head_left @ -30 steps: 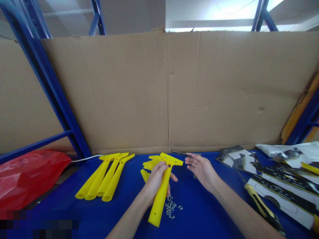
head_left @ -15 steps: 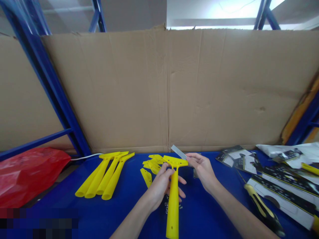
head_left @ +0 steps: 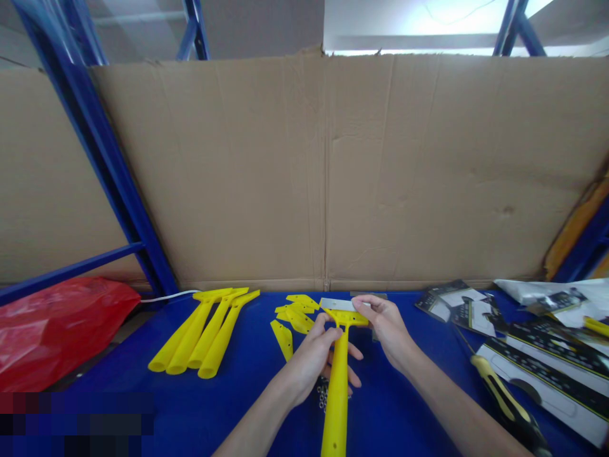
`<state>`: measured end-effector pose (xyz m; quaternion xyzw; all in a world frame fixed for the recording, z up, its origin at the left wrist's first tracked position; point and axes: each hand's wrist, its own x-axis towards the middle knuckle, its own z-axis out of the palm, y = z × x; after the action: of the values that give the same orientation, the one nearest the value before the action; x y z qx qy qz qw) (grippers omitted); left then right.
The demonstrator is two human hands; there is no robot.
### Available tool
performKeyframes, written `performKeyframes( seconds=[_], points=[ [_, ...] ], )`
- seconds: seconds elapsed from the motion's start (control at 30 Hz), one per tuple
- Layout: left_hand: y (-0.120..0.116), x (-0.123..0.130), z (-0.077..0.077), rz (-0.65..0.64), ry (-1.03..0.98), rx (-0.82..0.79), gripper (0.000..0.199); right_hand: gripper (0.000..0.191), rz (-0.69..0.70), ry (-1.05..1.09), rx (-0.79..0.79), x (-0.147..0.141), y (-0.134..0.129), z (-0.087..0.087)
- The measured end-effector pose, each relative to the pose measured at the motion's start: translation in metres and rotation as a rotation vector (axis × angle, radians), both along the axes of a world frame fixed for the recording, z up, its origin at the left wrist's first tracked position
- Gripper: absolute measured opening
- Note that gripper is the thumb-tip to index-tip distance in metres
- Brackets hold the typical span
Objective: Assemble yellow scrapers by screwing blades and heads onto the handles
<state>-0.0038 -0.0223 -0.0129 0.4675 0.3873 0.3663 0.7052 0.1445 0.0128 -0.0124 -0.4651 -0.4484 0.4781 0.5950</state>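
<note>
My left hand [head_left: 309, 355] is closed around the neck of a yellow scraper handle [head_left: 339, 387], whose wide head points away from me. A flat metal blade [head_left: 337, 304] lies along the far edge of that head, its right end pinched by my right hand [head_left: 386, 324]. Just left of the head lie several small yellow plates with holes [head_left: 283, 339]. Small metal nuts [head_left: 322, 395] are on the table below my left hand, partly hidden by the handle.
Several more yellow scraper handles [head_left: 209, 336] lie at the left, near a red plastic bag [head_left: 71, 330]. On the right are a screwdriver [head_left: 507, 400] and black-and-white packaging cards [head_left: 547, 387]. A cardboard panel [head_left: 238, 178] stands behind the blue table [head_left: 390, 412].
My right hand has brought the blade down from a raised slant onto the scraper head, where it now lies level along the edge. The view has shifted slightly.
</note>
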Motion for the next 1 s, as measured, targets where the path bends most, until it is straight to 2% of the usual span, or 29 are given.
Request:
performKeyframes(
  seconds=[0.17,0.33,0.6,0.77,1.0],
  points=[
    [-0.001,0.001,0.001,0.012,0.007,0.013,0.029,0.024,0.023,-0.022,-0.048,-0.005,-0.003,0.001],
    [-0.002,0.005,0.003,0.065,0.024,-0.002,0.036,0.021,0.044,-0.053,-0.069,-0.008,-0.003,0.002],
    [0.005,-0.002,0.012,0.375,0.010,0.022,0.029,0.027,0.091,-0.102,-0.037,-0.009,-0.002,0.004],
    [0.007,-0.006,0.016,0.393,0.013,0.032,0.016,0.030,0.094,-0.045,-0.048,-0.013,-0.007,0.004],
    [0.009,-0.007,0.017,0.355,-0.046,0.053,0.011,0.027,0.155,0.036,-0.091,-0.010,-0.012,0.005]
  ],
)
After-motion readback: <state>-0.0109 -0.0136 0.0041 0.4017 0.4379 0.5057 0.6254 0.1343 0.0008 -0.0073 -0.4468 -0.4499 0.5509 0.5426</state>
